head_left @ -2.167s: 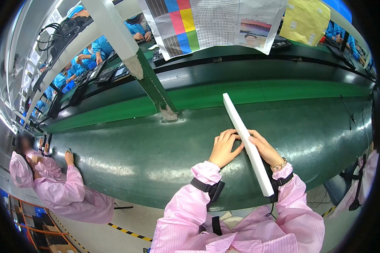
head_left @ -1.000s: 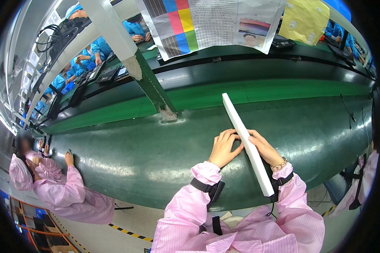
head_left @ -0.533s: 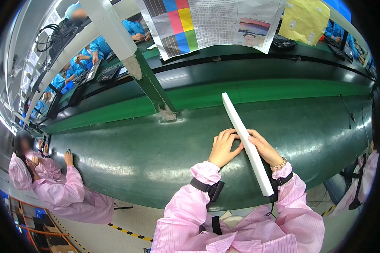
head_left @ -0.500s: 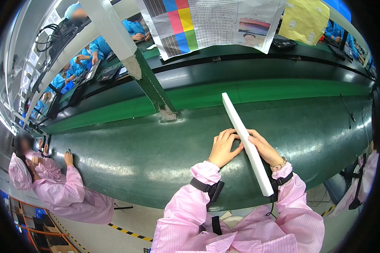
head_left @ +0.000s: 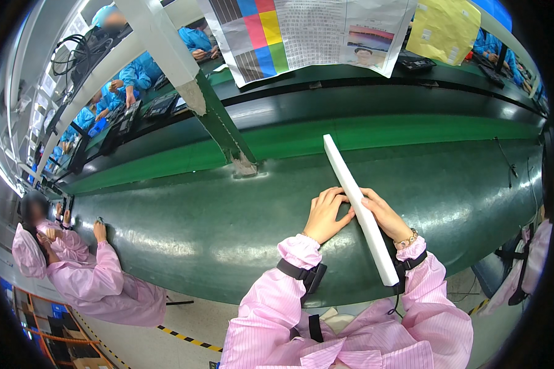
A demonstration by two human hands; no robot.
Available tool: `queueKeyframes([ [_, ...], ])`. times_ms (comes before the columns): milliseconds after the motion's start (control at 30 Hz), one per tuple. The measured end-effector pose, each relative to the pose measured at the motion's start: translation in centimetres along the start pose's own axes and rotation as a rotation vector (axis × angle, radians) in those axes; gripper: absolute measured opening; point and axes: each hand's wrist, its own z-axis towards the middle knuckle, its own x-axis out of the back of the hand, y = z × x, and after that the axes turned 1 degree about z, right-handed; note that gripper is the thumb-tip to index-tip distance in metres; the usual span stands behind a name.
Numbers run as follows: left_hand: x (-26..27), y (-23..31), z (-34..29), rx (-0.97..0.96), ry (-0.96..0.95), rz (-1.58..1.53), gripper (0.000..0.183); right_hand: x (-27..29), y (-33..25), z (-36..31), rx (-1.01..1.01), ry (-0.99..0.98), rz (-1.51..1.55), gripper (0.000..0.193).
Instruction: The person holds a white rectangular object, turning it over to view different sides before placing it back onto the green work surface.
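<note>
A long, narrow white slab (head_left: 374, 240), plain and straight-edged, stands on edge on the dark green bench top. It slants from the far middle toward my body. My left hand (head_left: 326, 216) presses against its left side with the fingertips near its middle and the thumb pointing at it. On the opposite side my right hand (head_left: 386, 218) lies along the slab, thumb at its upper edge and fingers partly hidden behind it. Between them, both hands hold the slab. What the slab is made of I cannot make out.
A post (head_left: 212, 120) rises from the bench at left of centre. Printed sheets (head_left: 314, 37) and a yellow sheet (head_left: 444, 31) hang above the far edge. A thin black cable (head_left: 506, 158) lies at right. Co-workers in pink (head_left: 98, 277) sit at left; others in blue work across.
My hands and the white slab stay where they were. Across the bench at far left, a co-worker in blue has shifted an arm over a dark device.
</note>
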Motion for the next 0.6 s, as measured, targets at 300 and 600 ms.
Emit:
queueKeyframes([
  [300,0.01,0.04,0.01,0.004,-0.004,-0.013,0.034,-0.04,-0.09,-0.04,-0.009,-0.004,0.008,0.044],
  [600,-0.03,0.05,0.01,-0.001,0.004,-0.004,0.033,-0.01,-0.05,-0.04,-0.011,-0.004,-0.001,0.045],
])
